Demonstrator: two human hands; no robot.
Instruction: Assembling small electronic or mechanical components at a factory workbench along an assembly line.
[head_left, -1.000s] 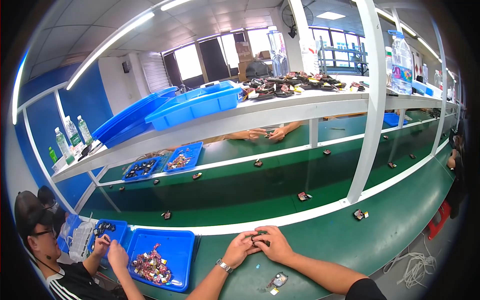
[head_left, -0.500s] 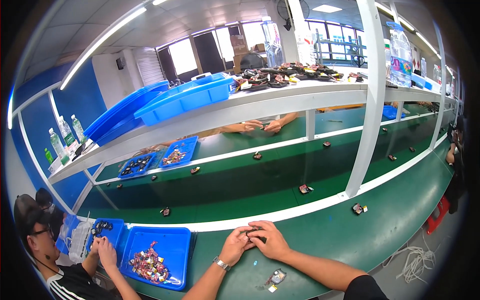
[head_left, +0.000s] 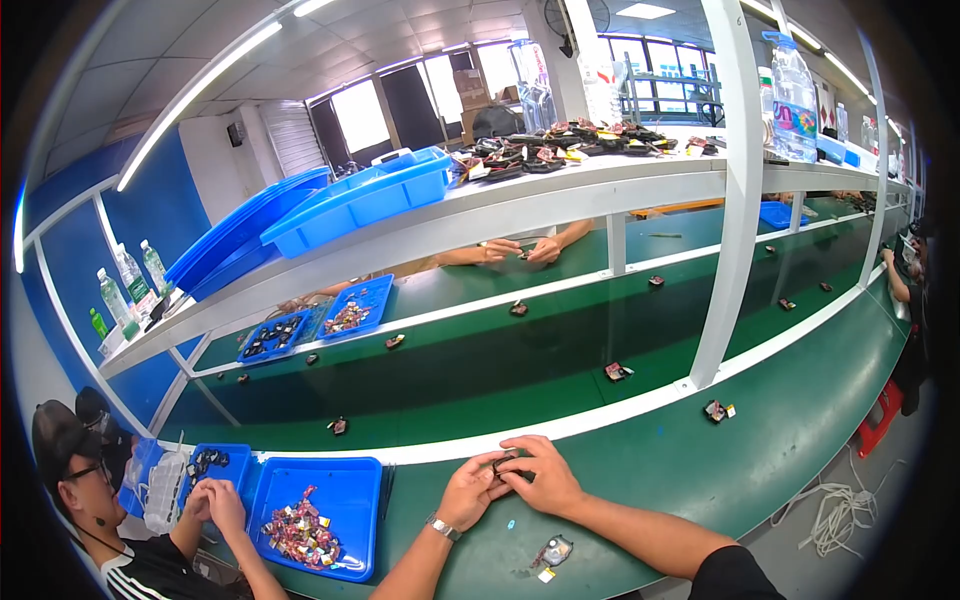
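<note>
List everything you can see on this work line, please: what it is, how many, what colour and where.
small part: one, dark, pinched between both hands at the bench edge
loose component: one, grey, on the bench near the right forearm
tray of mixed parts: one, blue, left of the hands
conveyor belt: one, green, carrying scattered small dark parts
stacked bins: several, blue, on the upper shelf
bottles: a few, clear and green, far left shelf
co-worker's hands: two, lower left
left hand: one, watch at the wrist, fingers on the part
right hand: one, over the part
</note>
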